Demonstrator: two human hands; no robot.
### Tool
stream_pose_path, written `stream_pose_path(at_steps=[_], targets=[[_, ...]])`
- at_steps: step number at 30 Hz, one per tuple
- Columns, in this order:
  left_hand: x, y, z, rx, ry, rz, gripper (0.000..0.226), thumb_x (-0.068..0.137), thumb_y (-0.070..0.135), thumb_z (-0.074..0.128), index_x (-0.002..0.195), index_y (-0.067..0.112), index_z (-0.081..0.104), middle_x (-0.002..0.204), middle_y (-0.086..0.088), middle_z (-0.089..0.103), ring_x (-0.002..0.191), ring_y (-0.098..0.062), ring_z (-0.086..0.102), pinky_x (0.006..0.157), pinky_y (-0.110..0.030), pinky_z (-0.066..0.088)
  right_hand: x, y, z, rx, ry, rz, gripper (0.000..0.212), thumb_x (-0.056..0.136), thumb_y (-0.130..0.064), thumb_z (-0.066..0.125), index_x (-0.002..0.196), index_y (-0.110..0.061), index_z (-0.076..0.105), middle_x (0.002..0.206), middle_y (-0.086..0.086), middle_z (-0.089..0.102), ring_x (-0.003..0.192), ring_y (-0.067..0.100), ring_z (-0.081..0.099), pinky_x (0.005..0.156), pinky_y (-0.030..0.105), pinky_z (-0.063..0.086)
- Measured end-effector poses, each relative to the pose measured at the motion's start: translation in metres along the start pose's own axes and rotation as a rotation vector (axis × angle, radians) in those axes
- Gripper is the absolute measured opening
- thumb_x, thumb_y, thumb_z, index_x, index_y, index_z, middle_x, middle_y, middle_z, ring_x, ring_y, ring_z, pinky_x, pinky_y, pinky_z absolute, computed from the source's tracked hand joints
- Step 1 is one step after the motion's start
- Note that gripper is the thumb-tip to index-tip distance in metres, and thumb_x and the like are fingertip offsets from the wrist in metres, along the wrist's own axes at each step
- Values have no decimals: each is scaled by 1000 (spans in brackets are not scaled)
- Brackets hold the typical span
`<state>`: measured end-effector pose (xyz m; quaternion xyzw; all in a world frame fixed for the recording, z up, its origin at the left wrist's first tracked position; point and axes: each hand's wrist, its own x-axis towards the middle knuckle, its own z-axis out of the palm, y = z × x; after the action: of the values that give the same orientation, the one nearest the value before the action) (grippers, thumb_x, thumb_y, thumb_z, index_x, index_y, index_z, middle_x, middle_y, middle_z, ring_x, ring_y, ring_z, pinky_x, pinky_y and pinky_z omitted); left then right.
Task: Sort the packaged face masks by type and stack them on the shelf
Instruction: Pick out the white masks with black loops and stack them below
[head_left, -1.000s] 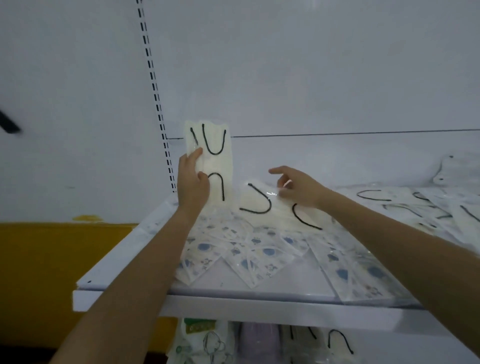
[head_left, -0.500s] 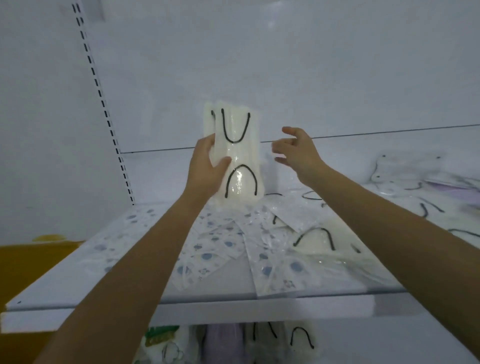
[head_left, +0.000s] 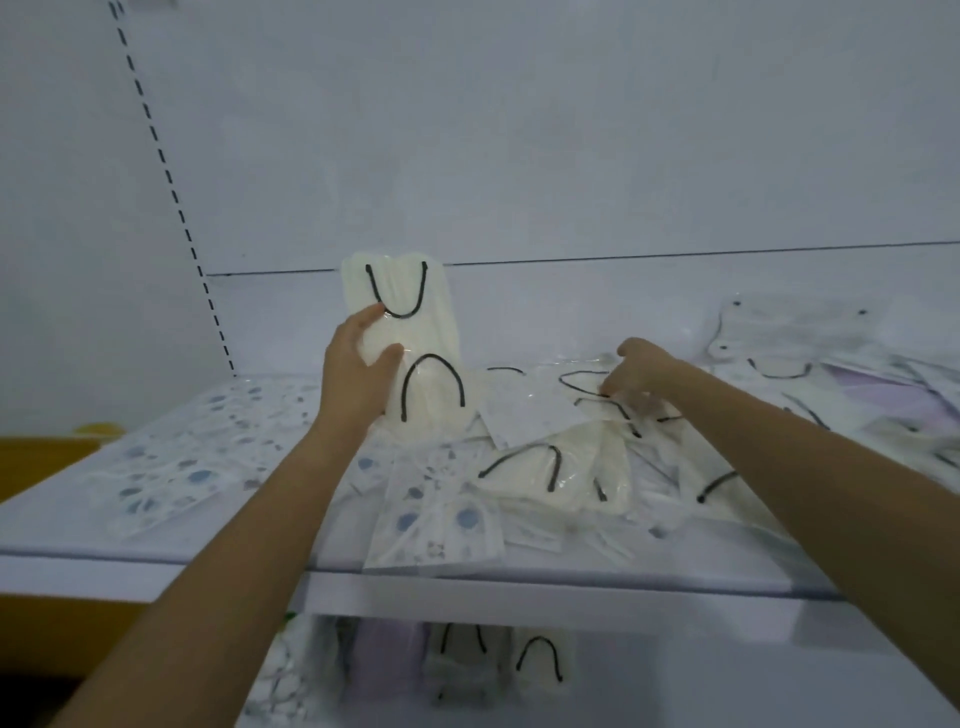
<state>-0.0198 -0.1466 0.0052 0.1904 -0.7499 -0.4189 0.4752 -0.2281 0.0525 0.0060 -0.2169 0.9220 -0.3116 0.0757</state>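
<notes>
Two hands work over the shelf (head_left: 519, 597), and what has changed lies with the right hand (head_left: 641, 366): half a second ago it hung raised and spread just beside the held stack, and now it is down on the heap, well off to the right of the left hand (head_left: 358, 379), its fingers bent onto a clear packet (head_left: 582, 382) with a black ear loop. Motion blur hides the fingertips, so I cannot tell whether they already pinch that packet or only touch it. The left hand grips the cream stack (head_left: 415, 332) of black-looped masks, fingers and thumb curled round its left edge, holding it upright with its lower end down among the packets just past the wrist; in grip and posture it matches the earlier frame. I read this as the person going back for another mask of the same cream kind to add to the bundle, so the sorting looks far from done: loose cream packets (head_left: 561, 467) lie between the two forearms, blue-printed packets (head_left: 441, 519) spread beneath and to the left of the left arm, and lilac packets (head_left: 883, 379) lie beyond the right hand toward the far right. More packets show on the lower shelf (head_left: 540, 660) below both arms
</notes>
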Motion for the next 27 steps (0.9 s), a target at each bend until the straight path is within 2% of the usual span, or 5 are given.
stream_pose_path(at_steps=[7, 10, 15, 23, 27], targets=[[-9, 2, -1, 45, 148, -21, 44, 88, 7, 56, 130, 18, 49, 133, -2, 48, 121, -19, 48, 105, -42, 40, 8, 9, -29, 406, 373, -267, 49, 88, 6, 42, 135, -9, 38, 74, -5, 41, 73, 17, 47, 51, 15, 35], [-10, 13, 3, 0, 211, -28, 43, 90, 10, 55, 132, 18, 46, 133, 0, 44, 122, -17, 46, 107, -38, 38, -6, 7, -52, 759, 425, -228, 51, 89, 7, 41, 136, -13, 37, 78, -5, 39, 63, 7, 42, 55, 11, 41], [-14, 51, 42, -208, 192, -29, 46, 93, 22, 56, 137, 18, 41, 134, 3, 40, 119, -5, 40, 103, -20, 34, -56, -11, -59, 1411, 236, -115, 62, 85, 18, 40, 140, -10, 28, 115, 12, 37, 102, 25, 50, 82, 33, 52], [-52, 84, 85, -283, 72, 12, 57, 85, 10, 63, 135, 11, 36, 131, -6, 40, 122, -18, 43, 106, -40, 39, -123, -25, -5, 1240, 63, -151, 64, 87, 8, 51, 141, -10, 21, 80, 4, 44, 76, 15, 48, 73, 26, 49], [-61, 74, 58, -292, 0, 56, 77, 83, -1, 60, 146, 18, 20, 146, -1, 31, 131, -14, 35, 110, -37, 35, -127, 13, -33, 900, 121, -160, 65, 87, -6, 62, 141, -8, 25, 107, 12, 54, 98, 23, 55, 83, 31, 49]])
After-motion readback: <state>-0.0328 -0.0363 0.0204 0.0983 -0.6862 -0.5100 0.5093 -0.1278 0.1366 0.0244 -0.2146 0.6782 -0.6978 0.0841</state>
